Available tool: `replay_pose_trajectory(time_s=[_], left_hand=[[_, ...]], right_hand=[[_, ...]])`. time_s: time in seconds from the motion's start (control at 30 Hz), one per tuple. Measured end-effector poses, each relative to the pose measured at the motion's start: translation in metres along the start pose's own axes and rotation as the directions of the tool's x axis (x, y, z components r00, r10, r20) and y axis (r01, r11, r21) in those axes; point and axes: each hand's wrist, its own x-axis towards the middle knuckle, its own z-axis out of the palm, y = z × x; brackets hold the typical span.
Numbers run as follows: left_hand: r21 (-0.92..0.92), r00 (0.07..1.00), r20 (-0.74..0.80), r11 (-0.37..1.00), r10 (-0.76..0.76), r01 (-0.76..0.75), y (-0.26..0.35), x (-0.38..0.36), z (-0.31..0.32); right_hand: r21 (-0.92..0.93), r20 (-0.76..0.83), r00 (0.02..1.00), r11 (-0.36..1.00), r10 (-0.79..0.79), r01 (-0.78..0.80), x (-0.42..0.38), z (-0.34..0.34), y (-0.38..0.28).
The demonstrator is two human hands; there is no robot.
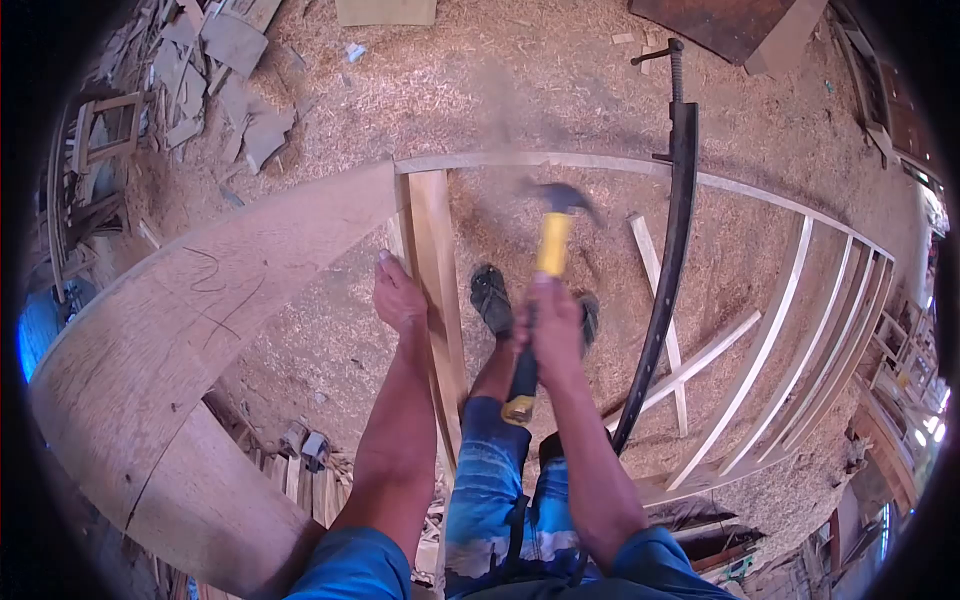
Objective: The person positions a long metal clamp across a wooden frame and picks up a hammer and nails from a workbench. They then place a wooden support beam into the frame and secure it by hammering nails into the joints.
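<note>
My right hand (555,335) is wrapped round the handle of a claw hammer (554,245), which has a yellow and black grip. Its dark head points away from me, blurred by motion, over the open inside of a large wooden frame (550,159). My left hand (399,297) is closed at the left edge of an upright wooden crosspiece (432,260), just below the frame's far rail. Its fingertips are partly hidden. To the left of that hand, a broad curved plywood panel (160,340) with pencil-like marks forms one end of the frame.
A long black bar clamp (678,200) spans the frame right of the hammer. Pale slats (780,360) run across the right end, and loose wood strips (660,300) lie crossed inside. Wood scraps (240,60) are heaped at the far left. Sawdust covers the ground around my feet.
</note>
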Motion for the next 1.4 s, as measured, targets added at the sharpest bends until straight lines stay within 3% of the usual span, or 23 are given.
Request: replay_pose_trajectory(time_s=[0.1, 0.17, 0.2, 0.23, 0.3, 0.33, 0.43, 0.53, 0.67, 0.73, 0.77, 0.8, 0.9, 1.0, 1.03, 1.07, 1.17, 1.2, 1.23, 1.27, 1.3, 1.37, 1.4], left_hand=[[-0.015, 0.998, -0.05, 1.0, 0.026, -0.027, 0.004, -0.001, 0.003], [0.008, 0.999, -0.037, 1.0, 0.019, -0.019, 0.002, 0.0, -0.001], [0.032, 1.0, -0.013, 0.999, 0.001, -0.001, 0.001, 0.002, -0.002], [0.056, 1.0, 0.013, 0.998, -0.017, 0.016, 0.001, 0.003, -0.002], [0.008, 1.0, -0.014, 1.0, 0.013, -0.013, -0.001, 0.005, 0.001], [-0.013, 0.999, -0.02, 0.999, 0.03, -0.03, -0.001, 0.004, 0.002], [-0.008, 1.0, 0.008, 1.0, 0.028, -0.028, 0.001, 0.003, -0.001], [-0.06, 1.0, 0.01, 0.998, 0.019, -0.018, -0.002, 0.005, 0.002], [0.008, 1.0, -0.013, 1.0, 0.024, -0.024, 0.0, 0.003, -0.002], [0.013, 0.999, -0.02, 0.999, 0.031, -0.031, -0.005, 0.005, 0.003], [-0.018, 0.999, -0.019, 0.999, 0.039, -0.04, -0.006, 0.005, 0.004], [-0.048, 0.999, -0.014, 0.998, 0.049, -0.049, -0.009, 0.004, 0.004], [-0.072, 0.998, -0.013, 0.996, 0.055, -0.056, -0.003, 0.01, 0.004], [-0.086, 0.999, 0.03, 0.996, 0.037, -0.035, -0.003, 0.009, 0.006], [-0.087, 0.999, 0.044, 0.996, 0.023, -0.019, -0.007, 0.007, 0.002], [-0.06, 0.999, 0.025, 0.998, 0.029, -0.027, -0.009, 0.005, 0.002], [-0.006, 0.999, -0.015, 1.0, 0.029, -0.029, -0.006, 0.007, 0.001], [0.0, 1.0, -0.006, 1.0, 0.017, -0.017, -0.005, 0.006, 0.001], [0.005, 1.0, 0.007, 1.0, 0.008, -0.008, -0.003, 0.005, 0.001], [-0.022, 1.0, 0.017, 1.0, 0.009, -0.009, 0.001, 0.003, 0.0], [-0.044, 0.999, 0.033, 0.999, 0.008, -0.006, 0.003, -0.001, -0.004], [-0.07, 0.999, 0.033, 0.997, 0.021, -0.019, 0.007, 0.007, -0.001], [-0.053, 0.999, 0.038, 0.998, 0.021, -0.019, -0.003, 0.008, 0.002]], right_hand=[[0.307, -0.312, 0.936, 0.915, -0.161, 0.26, -0.016, -0.015, -0.023], [0.402, -0.541, 0.81, 0.776, -0.228, 0.487, -0.012, -0.009, -0.023], [0.376, -0.574, 0.795, 0.797, -0.2, 0.472, -0.01, 0.008, -0.008], [0.064, -0.367, 0.819, 0.866, -0.442, 0.496, 0.0, 0.023, 0.028], [-0.233, 0.008, 0.959, 0.932, -0.283, 0.277, 0.014, 0.043, 0.078], [-0.248, 0.101, 0.993, 0.968, 0.055, -0.028, 0.005, 0.06, 0.058], [-0.122, 0.123, 0.985, 0.987, 0.123, -0.108, 0.017, 0.022, 0.012], [0.146, -0.094, 0.993, 0.986, -0.066, 0.08, -0.001, -0.009, -0.011], [0.396, -0.564, 0.805, 0.796, -0.183, 0.458, 0.001, 0.007, -0.008], [-0.066, -0.388, 0.821, 0.902, -0.418, 0.428, 0.011, 0.038, 0.063], [-0.169, -0.151, 0.956, 0.959, -0.253, 0.228, 0.009, 0.057, 0.071], [-0.312, 0.065, 0.998, 0.949, -0.026, 0.045, 0.006, 0.067, 0.074], [-0.127, 0.121, 0.977, 0.979, 0.175, -0.159, 0.01, 0.03, 0.019], [0.163, -0.107, 0.991, 0.984, 0.085, -0.066, -0.009, 0.001, -0.011], [0.254, -0.219, 0.975, 0.963, -0.038, 0.094, -0.012, -0.006, -0.019], [0.322, -0.336, 0.93, 0.91, -0.148, 0.261, -0.011, -0.008, -0.023], [0.44, -0.598, 0.793, 0.778, -0.119, 0.449, 0.005, 0.024, -0.004], [0.118, -0.547, 0.766, 0.875, -0.338, 0.469, 0.014, 0.039, 0.038], [-0.023, -0.242, 0.941, 0.971, -0.236, 0.238, 0.031, 0.039, 0.092], [-0.014, -0.06, 0.997, 0.998, -0.057, 0.056, 0.025, 0.049, 0.083], [-0.073, 0.125, 0.984, 0.99, 0.126, -0.118, 0.019, 0.06, 0.073], [-0.203, 0.124, 0.976, 0.968, 0.177, -0.15, 0.032, 0.038, 0.043], [-0.117, 0.086, 0.988, 0.986, 0.129, -0.119, 0.028, 0.028, 0.036]])
